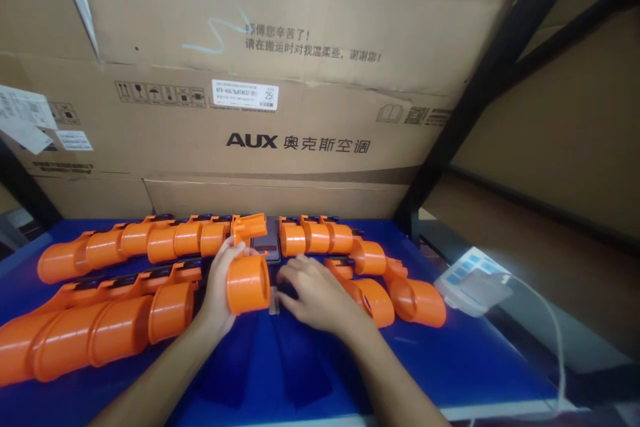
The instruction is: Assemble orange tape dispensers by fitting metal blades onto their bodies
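Note:
My left hand (223, 283) is wrapped around an orange plastic ring-shaped holder (249, 285), its round open end turned to the right and its bracket (250, 225) sticking up above my fingers. Just right of it, my right hand (313, 290) has its fingers curled in; whatever lies between fingertips and thumb is hidden. A small greyish strip (274, 301) shows between the ring and my right thumb. Below my hands, dark blue strips (303, 367) lie on the blue tabletop (425, 373). A dark flat case (270, 240) sits behind them.
Rows of similar orange holders (120, 333) with dark strips line the left side; more (417, 301) stand at back and right. A large cardboard panel (300, 107) closes off the back. A white power strip (470, 283) with cable lies at the right edge beside a black post (460, 100).

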Motion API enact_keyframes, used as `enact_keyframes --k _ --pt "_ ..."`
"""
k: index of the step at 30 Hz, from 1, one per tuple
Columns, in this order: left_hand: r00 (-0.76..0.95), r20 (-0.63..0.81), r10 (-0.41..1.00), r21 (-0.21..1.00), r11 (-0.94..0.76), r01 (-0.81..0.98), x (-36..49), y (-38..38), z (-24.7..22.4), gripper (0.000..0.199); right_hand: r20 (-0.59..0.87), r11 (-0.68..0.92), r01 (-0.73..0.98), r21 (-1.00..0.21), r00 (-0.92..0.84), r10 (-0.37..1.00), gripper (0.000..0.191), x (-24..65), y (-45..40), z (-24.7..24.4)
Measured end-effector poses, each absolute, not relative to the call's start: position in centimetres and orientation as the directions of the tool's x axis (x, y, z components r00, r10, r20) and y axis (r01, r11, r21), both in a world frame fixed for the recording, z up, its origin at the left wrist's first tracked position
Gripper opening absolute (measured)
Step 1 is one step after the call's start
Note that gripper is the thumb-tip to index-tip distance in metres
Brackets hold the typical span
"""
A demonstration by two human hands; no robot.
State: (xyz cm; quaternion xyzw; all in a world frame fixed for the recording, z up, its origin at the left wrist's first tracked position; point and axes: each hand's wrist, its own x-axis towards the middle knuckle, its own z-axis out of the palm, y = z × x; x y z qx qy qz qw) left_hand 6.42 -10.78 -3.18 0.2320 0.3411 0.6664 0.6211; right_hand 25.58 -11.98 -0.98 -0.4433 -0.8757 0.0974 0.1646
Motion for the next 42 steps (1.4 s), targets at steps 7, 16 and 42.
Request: enact_keyframes --k 7,16,42 --pt "-0.09 -0.039 0.995 0.806 -0.022 -0.592 6.5 -10.6 -3.9 0.046 0.145 0.561 0.801 -0.209 -0.542 0.827 0.024 24.7 -11.3 -3.1" --pt "-0.099 0.017 0.995 0.844 -0.067 -0.532 6.7 -10.5 -4.1 0.046 0.148 0.525 0.788 -0.322 -0.506 0.85 0.01 24.4 -11.0 -3.9" --pt "-0.069 0.016 0.998 0.897 -0.045 -0.44 6.8 -10.4 -4.6 0.051 0.478 0.478 0.156 -0.865 -0.041 0.878 0.031 24.5 -8.9 -4.4"
